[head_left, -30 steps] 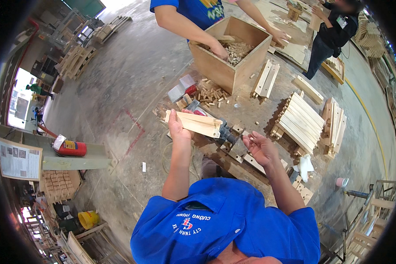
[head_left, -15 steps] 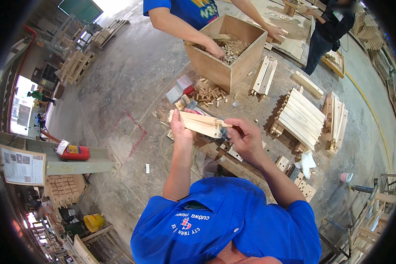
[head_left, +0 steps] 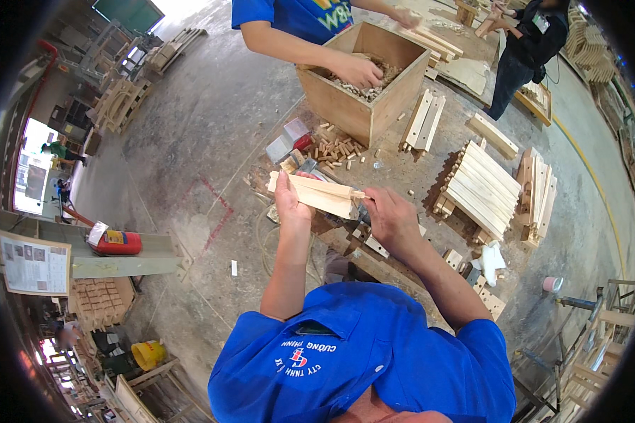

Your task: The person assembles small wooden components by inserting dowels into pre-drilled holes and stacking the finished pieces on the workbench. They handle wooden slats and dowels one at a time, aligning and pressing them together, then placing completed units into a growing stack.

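The pale wooden slat (head_left: 322, 194) is held up off the floor, just in front of the person's chest, with the left hand (head_left: 289, 204) wrapped around its near end and the right hand (head_left: 390, 217) pinching a small dowel (head_left: 360, 194) against its far end. With the slat braced by one hand alone, a crooked push from the right could, I judge, twist it loose or send the dowel down among the loose dowels (head_left: 335, 149) scattered beyond the slat, in front of the open wooden box (head_left: 363, 113) where a co-worker's hand (head_left: 358, 70) reaches in
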### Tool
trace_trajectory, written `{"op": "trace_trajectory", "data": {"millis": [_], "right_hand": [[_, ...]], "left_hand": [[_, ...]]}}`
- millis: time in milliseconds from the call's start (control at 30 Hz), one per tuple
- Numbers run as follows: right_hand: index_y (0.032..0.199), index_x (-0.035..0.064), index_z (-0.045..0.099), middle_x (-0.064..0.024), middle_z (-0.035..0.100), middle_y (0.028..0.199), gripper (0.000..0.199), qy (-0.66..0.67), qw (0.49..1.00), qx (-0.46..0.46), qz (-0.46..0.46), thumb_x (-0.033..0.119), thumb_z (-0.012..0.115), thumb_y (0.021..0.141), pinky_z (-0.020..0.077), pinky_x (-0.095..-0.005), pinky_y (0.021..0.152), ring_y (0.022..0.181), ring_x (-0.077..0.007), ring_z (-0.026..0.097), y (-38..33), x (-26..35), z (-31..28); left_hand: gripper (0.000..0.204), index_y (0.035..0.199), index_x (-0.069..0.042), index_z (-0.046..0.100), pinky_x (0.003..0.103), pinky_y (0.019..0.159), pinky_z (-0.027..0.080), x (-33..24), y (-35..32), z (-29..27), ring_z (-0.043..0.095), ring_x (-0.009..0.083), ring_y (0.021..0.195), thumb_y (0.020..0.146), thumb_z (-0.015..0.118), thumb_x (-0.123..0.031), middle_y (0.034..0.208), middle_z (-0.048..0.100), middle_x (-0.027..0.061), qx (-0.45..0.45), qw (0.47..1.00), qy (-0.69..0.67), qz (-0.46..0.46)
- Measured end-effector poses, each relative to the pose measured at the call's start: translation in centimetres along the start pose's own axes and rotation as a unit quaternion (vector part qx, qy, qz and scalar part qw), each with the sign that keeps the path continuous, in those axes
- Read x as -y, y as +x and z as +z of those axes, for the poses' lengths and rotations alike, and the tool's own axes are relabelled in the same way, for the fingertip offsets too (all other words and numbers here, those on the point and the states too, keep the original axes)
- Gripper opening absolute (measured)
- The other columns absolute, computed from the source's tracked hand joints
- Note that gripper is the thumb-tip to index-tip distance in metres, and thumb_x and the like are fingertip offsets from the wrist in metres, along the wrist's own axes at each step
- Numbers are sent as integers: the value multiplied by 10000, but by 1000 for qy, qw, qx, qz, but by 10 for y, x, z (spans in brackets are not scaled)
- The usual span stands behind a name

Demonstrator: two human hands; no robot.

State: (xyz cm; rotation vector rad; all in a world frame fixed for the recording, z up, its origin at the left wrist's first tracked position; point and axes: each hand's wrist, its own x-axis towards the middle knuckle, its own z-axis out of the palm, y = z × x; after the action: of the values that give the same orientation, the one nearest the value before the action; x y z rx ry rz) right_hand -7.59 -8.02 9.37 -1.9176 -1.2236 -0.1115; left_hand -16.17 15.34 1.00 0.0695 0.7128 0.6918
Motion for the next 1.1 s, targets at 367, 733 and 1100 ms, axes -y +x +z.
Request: {"op": "trace_trajectory", "data": {"millis": [367, 733, 1100], "right_hand": [[1129, 31, 649, -186, 681, 968, 155, 19, 1000, 10, 14, 92, 667, 988, 550, -477, 737, 871, -396, 685, 7, -6, 16], [1183, 9, 744, -90, 749, 895, 206, 129, 980, 118, 96, 120, 726, 1011, 543, -325, 705, 770, -179, 683, 75, -33, -8], [1034, 44, 786, -282, 742, 1054, 310, -204, 926, 313, 54, 243, 591, 898, 573, -546, 884, 1012, -469, 723, 310, -187, 75]], "left_hand": [[420, 1025, -42, 547, 476, 833, 580, -7, 5, -1, 646, 277, 825, 1019, 694, -435, 881, 630, 104, 19, 1000, -19, 5], [433, 1086, -48, 546, 452, 866, 603, -71, 19, -5, 659, 250, 861, 994, 744, -423, 944, 643, 96, -16, 988, -18, 154], [400, 1022, -30, 566, 483, 868, 578, -140, 57, -46, 647, 314, 861, 1040, 641, -423, 886, 632, 133, -42, 989, -50, 133]]}}
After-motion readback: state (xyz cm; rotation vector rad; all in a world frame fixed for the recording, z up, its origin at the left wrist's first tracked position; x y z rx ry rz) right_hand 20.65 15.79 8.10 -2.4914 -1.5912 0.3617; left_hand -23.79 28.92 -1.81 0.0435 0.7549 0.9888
